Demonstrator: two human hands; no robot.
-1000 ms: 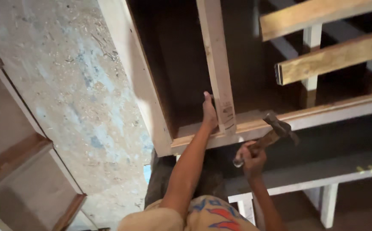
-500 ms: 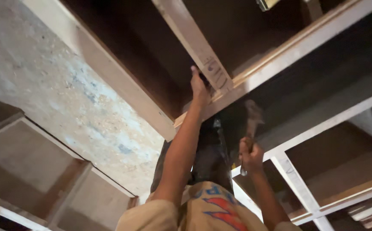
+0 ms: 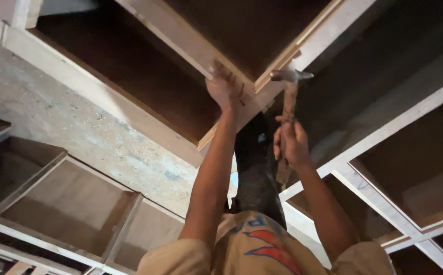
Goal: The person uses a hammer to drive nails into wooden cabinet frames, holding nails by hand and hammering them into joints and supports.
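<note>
While your left hand (image 3: 225,89) presses flat against the wood, fingers spread and gripping nothing, it sits right at the joint where the pale cross batten (image 3: 180,38) meets the long frame rail (image 3: 313,43). That is the first risk: the hand is just beside the spot the hammer is aimed at, so a blow that lands a little to the left would catch your fingers rather than the joint.

Between your two hands the gap is small. If the batten shifts under your palm as the blow falls, the joint could open or sit out of line.

Your right hand (image 3: 291,143) is closed around the wooden handle of the hammer (image 3: 288,102), low on the shaft, with the metal head up at the rail's edge, touching it or very nearly. I cannot tell whether a nail stands under the head; that corner is too dark and small to read. If one is there, a glancing strike would bend it or dent the rail.

To the right of that hand, more white-framed panels (image 3: 384,198) lie close by, within reach of a wide backswing. Both arms are stretched out far from your body, so a slip of the handle in your grip would be hard to check.
</note>
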